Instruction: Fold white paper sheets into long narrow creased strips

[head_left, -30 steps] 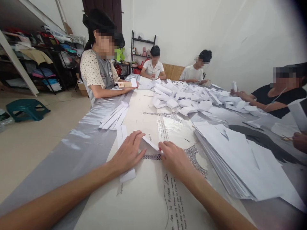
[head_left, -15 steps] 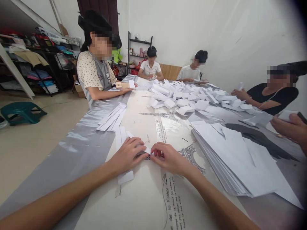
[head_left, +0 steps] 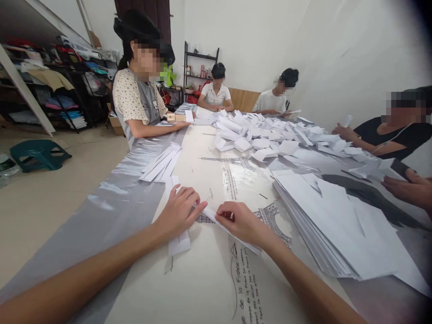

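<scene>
A narrow strip of white paper slants across the printed tablecloth between my hands. My right hand pinches its middle with thumb and fingertips, and the lower end shows under that wrist. At the upper end, my left hand has its thumb and curled fingers on the strip, with one finger lifted. Another flat white paper piece lies partly hidden under my left hand and wrist. Beyond it, several folded paper strips are fanned out near the table's left side.
A thick stack of white paper sheets lies at my right. Farther back spreads a large heap of folded papers. Several people sit or stand around the table; a co-worker's hand holds paper at right. A green stool stands left.
My left fingers have lifted and spread somewhat, with the hand a little back from my right one. More of the strip now shows below my right hand. The camera view has shifted slightly.
</scene>
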`<state>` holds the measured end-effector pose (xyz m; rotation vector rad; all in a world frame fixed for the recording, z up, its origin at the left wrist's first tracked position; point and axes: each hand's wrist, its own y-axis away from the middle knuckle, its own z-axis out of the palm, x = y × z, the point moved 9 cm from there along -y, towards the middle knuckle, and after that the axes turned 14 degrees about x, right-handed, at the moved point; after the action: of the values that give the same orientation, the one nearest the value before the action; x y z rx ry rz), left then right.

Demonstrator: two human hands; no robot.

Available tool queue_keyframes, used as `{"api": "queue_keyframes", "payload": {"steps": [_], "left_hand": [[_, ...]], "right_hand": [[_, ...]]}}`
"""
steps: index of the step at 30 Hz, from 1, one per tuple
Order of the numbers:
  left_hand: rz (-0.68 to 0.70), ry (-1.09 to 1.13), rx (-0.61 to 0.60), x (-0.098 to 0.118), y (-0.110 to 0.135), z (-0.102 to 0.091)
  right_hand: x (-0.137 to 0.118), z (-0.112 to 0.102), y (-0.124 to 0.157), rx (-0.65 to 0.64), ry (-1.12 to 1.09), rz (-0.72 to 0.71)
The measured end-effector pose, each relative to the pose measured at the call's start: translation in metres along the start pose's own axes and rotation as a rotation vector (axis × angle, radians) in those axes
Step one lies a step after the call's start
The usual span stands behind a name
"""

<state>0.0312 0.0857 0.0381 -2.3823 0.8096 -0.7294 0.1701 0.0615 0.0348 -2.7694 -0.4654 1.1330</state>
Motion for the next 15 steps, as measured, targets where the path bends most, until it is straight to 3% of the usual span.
{"api": "queue_keyframes", "payload": {"steps": [6, 11, 15], "left_hand": [[0.053, 0.016, -0.023, -0.001, 0.002, 0.005], [0.110, 0.010, -0.037, 0.001, 0.002, 0.007], [0.147, 0.082, -0.054, 0.009, 0.002, 0.006]], "right_hand": [[0.019, -0.021, -0.009, 0.091, 0.184, -0.016], [0.020, -0.034, -0.012, 0.137, 0.387, -0.220], [0.024, -0.054, -0.014, 0.399, 0.494, -0.218]]}}
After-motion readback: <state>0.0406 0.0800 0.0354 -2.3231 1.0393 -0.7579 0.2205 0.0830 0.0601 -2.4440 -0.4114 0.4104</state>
